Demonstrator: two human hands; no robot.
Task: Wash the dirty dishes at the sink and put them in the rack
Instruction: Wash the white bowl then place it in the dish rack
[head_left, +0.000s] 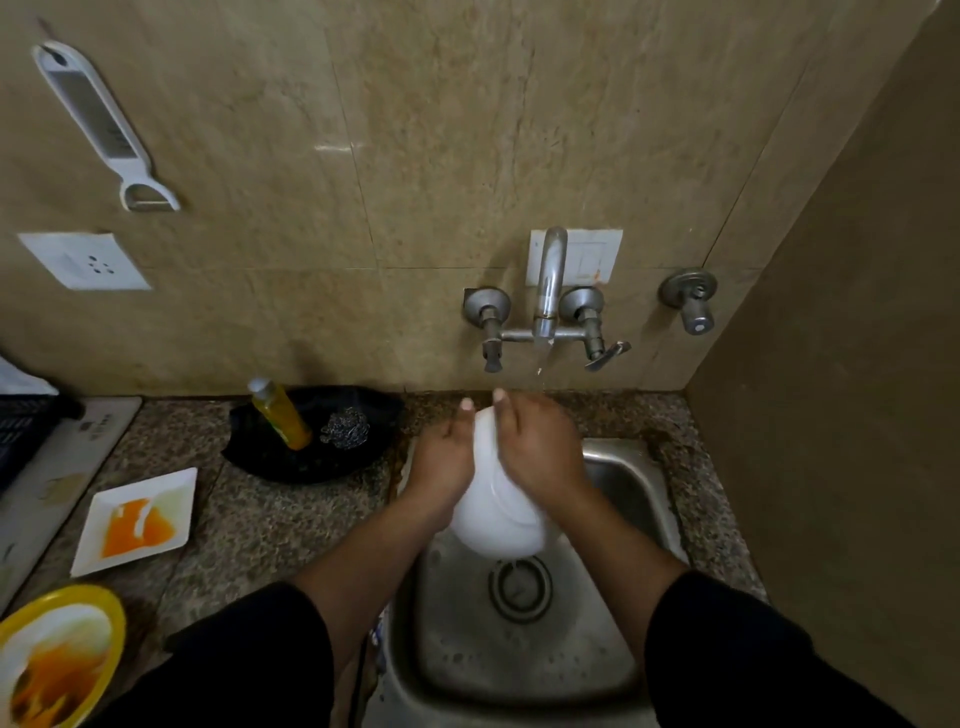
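Observation:
I hold a white bowl (498, 525) tilted on its side over the steel sink (628, 499), under the running tap (548, 291). My left hand (447, 457) grips the bowl's left rim. My right hand (540, 447) lies over the bowl's upper right side, under the stream of water. A white square plate (137, 519) smeared with orange sauce lies on the counter to the left. A yellow bowl (57, 654) with orange residue sits at the lower left corner. The dark rack (21, 431) shows at the far left edge.
A black dish (311, 452) behind the sink's left side holds a yellow soap bottle (280, 415) and a steel scrubber (345, 428). A white grater-peeler (98, 119) hangs on the tiled wall. A side wall closes off the right. The sink drain (519, 587) lies below the bowl.

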